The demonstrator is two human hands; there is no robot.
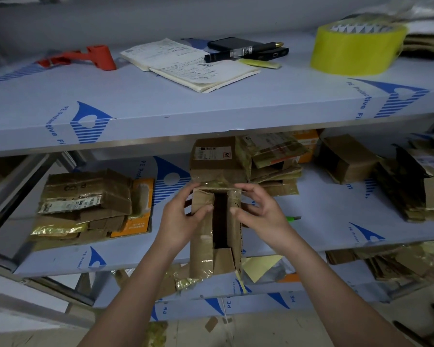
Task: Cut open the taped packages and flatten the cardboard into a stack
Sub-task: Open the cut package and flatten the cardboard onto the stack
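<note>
Your fingers point(206, 211) curl round both long flaps of the cardboard box point(216, 231) — left hand point(179, 219) gripping the left flap, right hand point(257, 212) the right, a dark slot between them. The box sits over the middle shelf point(323, 221) — flattened stack point(85, 206) to its left.

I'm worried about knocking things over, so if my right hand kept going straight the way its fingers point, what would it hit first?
The right hand points left, its fingers curled on the open cardboard box, so it meets that box's right flap at once. Past that lies the left hand on the opposite flap, though depth is hard to judge.
</note>
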